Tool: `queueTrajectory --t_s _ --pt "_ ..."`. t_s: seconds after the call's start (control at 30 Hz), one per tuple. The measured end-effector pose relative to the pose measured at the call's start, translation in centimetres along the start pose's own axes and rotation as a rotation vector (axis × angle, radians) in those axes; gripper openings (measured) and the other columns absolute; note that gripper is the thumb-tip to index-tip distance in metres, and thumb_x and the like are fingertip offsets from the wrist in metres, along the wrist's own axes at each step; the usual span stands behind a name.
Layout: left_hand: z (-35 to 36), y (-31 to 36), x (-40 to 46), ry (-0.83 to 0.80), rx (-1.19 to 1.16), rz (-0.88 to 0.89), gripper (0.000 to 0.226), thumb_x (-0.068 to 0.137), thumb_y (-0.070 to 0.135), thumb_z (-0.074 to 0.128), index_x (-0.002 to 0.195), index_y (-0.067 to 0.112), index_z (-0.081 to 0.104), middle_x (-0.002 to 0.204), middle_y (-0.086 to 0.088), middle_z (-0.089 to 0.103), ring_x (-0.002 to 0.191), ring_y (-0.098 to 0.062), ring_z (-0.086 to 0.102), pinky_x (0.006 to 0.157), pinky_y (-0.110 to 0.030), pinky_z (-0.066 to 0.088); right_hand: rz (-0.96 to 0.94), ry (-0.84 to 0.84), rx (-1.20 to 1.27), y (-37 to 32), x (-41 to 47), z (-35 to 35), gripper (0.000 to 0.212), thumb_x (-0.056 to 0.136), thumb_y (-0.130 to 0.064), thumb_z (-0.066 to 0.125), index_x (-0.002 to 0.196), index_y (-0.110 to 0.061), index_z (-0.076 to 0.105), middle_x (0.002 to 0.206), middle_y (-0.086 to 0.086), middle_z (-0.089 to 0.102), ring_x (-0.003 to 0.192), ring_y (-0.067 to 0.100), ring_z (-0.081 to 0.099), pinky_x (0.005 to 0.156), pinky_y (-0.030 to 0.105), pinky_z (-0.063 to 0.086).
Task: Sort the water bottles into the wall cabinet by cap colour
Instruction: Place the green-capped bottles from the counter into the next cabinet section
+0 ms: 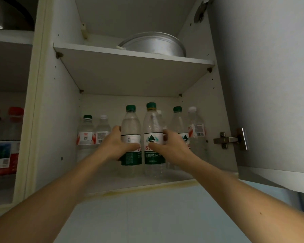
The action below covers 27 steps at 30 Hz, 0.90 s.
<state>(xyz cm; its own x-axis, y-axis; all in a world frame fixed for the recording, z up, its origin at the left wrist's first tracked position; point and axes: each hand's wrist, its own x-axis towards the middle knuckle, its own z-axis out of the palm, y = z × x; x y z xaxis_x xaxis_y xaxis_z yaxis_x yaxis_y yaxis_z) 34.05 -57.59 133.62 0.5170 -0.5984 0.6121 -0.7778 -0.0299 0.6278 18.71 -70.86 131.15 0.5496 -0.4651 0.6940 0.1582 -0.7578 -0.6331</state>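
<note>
Both my hands reach into the lower shelf of the open wall cabinet [147,184]. My left hand [115,145] grips a green-capped bottle [131,125] from its left side. Beside it, my right hand [172,144] grips a second green-capped bottle [153,130] from its right. The two bottles stand upright, side by side, at the shelf's front. Behind them on the left stand a green-capped bottle [86,134] and a white-capped bottle [103,128]. On the right stand another green-capped bottle [178,120] and a white-capped bottle [196,127].
The cabinet door [263,85] hangs open on the right, its hinge [230,139] near my right forearm. A metal pan [153,44] lies on the upper shelf. Red-capped bottles [5,137] fill the neighbouring compartment on the left.
</note>
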Motion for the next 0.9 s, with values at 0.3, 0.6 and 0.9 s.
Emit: queueTrajectory --t_s 0.3,0.6,0.9 --pt "-2.2 -1.8 0.8 0.004 -0.007 -0.06 0.061 0.08 0.022 0.083 0.128 0.021 0.045 0.122 -0.004 0.063 0.108 -0.026 0.065 0.082 -0.056 0.06 0.158 -0.125 0.074 0.5 3.8 3.1 0.042 0.092 -0.02 0.072 0.129 -0.016 0.05 0.122 0.007 0.066 0.11 0.023 0.066 0.098 0.045 0.055" --pt "-1.5 -2.2 1.7 0.018 0.056 -0.096 0.063 0.084 0.021 0.08 0.133 0.02 0.041 0.129 -0.009 0.06 0.115 -0.03 0.062 0.087 -0.055 0.058 0.231 -0.167 0.03 1.0 6.6 5.3 0.025 0.091 -0.019 0.073 0.099 -0.023 0.049 0.107 0.005 0.064 0.094 0.018 0.065 0.086 0.039 0.057" --pt "-1.9 -3.0 3.8 -0.039 0.239 -0.108 0.048 0.09 0.024 0.074 0.129 0.015 0.047 0.117 -0.006 0.061 0.102 -0.023 0.061 0.082 -0.039 0.059 0.258 -0.128 -0.067 1.6 8.0 5.9 0.026 0.095 -0.02 0.068 0.096 -0.023 0.042 0.097 -0.002 0.054 0.095 0.019 0.056 0.093 0.041 0.052"
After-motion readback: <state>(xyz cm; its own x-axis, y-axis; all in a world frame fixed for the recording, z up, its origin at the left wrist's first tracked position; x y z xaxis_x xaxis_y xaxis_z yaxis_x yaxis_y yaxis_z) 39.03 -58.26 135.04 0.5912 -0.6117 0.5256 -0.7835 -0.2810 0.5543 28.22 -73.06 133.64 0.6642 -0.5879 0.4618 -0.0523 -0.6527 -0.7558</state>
